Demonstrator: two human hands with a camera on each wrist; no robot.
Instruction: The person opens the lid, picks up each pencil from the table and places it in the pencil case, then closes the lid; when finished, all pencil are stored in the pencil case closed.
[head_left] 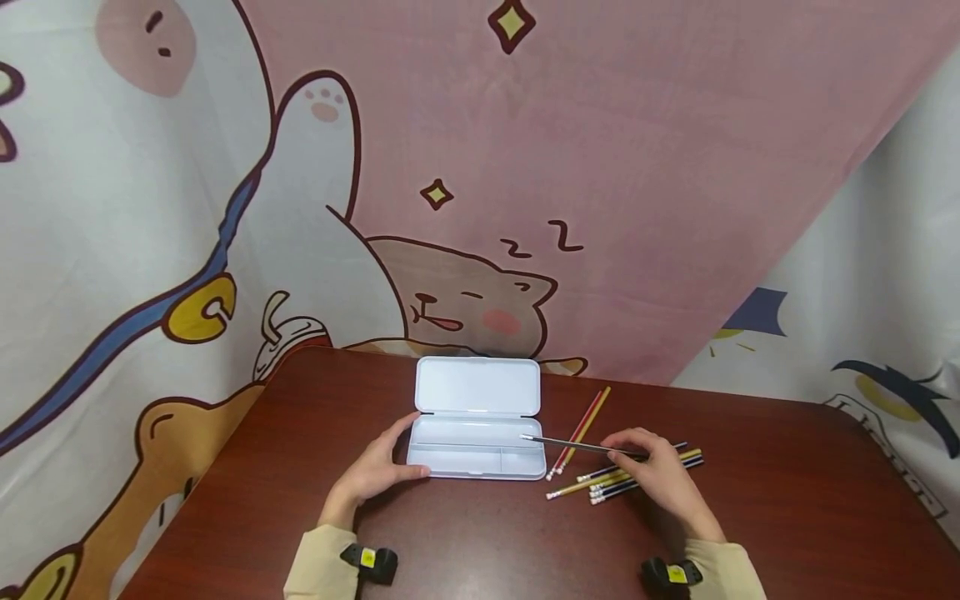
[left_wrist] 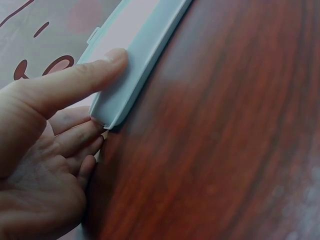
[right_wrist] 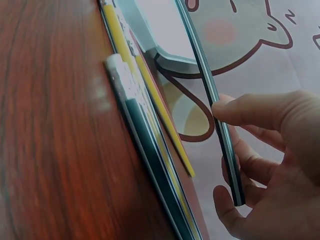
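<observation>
A white pencil case (head_left: 477, 461) lies with its lid (head_left: 477, 385) raised at the back, its tray split into compartments. At its left end my left hand (head_left: 378, 465) holds it, thumb along the front edge and fingers round the side. My right hand (head_left: 657, 472) pinches a dark striped pencil (right_wrist: 212, 95) between thumb and fingers. Its eraser end points left over the right part of the tray. Below this hand several dark and yellow pencils (head_left: 609, 486) lie in a loose bunch on the table.
A red pencil (head_left: 576, 433) and a yellow pencil (head_left: 588, 427) lie side by side just right of the case. The brown table (head_left: 480, 533) ends at a cartoon-printed cloth (head_left: 637, 167) hanging behind it.
</observation>
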